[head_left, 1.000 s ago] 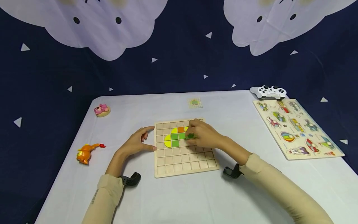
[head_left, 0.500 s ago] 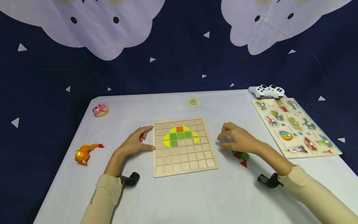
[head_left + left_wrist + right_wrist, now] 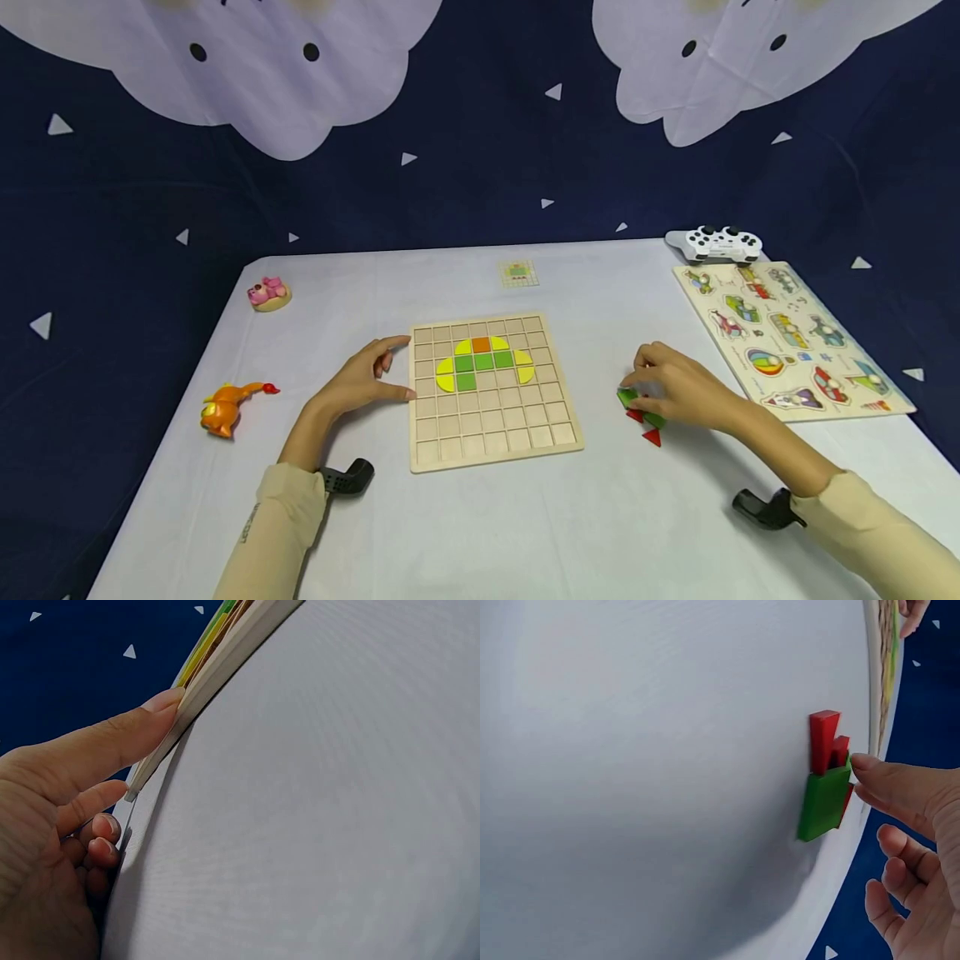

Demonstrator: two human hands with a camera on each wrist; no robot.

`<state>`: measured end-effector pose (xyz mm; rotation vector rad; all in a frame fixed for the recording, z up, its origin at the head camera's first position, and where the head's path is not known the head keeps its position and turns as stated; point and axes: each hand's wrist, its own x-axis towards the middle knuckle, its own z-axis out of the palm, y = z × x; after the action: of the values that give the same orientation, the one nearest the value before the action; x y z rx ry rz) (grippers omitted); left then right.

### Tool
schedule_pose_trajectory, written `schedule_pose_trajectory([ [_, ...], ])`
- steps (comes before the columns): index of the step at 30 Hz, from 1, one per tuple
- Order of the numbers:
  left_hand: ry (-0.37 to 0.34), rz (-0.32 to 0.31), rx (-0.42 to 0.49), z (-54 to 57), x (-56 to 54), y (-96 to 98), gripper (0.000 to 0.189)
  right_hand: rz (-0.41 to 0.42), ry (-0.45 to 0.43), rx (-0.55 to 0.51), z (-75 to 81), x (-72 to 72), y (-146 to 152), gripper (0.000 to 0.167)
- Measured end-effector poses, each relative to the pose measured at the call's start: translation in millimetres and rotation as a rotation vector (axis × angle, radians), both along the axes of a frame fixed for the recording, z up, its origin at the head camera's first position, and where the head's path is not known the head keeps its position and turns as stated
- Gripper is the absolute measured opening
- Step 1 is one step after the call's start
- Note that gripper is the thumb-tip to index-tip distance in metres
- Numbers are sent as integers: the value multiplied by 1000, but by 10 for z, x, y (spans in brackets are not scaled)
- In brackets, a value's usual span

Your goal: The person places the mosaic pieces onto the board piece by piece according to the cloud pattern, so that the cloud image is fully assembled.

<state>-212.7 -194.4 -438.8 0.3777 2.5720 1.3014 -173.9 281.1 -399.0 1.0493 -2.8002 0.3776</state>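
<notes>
While the left hand (image 3: 360, 379) touches the left edge of the wooden grid board (image 3: 487, 429) with thumb and index finger, its grip stands well apart, the other fingers curled in toward the palm. The board lies flat in the middle of the white-covered desk (image 3: 525, 533), and set in its squares are four green squares (image 3: 483, 362), one orange square (image 3: 481, 344) and several rounded yellow pieces (image 3: 446, 383). To the right of the board, the right hand (image 3: 682, 390) is at a small heap of loose green blocks (image 3: 825, 804) and red pieces (image 3: 652, 437), thumb and index fingertips close about one green piece (whether that grip is clamped on it, I cannot tell). Beyond the board lies a small patterned card (image 3: 518, 273). Over on the left are a pink figure (image 3: 268, 293) and, nearer, an orange figure (image 3: 227, 410) with a red-tipped tail; on the far right, a white game controller (image 3: 716, 243) sits just beside the top edge of a picture puzzle board (image 3: 795, 342).
</notes>
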Motion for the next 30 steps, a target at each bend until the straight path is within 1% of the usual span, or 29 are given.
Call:
schedule_pose_trajectory([
  [8,-6,0,8,-1,-7,-4,92,65,100,-2,-54,3,79,18],
  [12,-11,0,10,-1,-4,-7,92,82,115,-14,-84,-10,81,20],
  [15,-13,0,9,1,1,-15,92,76,96,-29,-106,-24,63,19],
  [23,-17,3,8,10,7,-9,92,14,8,-64,-145,-91,-11,14],
  [28,-16,-5,29,18,7,1,92,-13,-2,-89,-129,-146,-90,17],
  [30,-15,-4,32,19,8,0,92,-9,-4,-97,-114,-169,-145,17],
])
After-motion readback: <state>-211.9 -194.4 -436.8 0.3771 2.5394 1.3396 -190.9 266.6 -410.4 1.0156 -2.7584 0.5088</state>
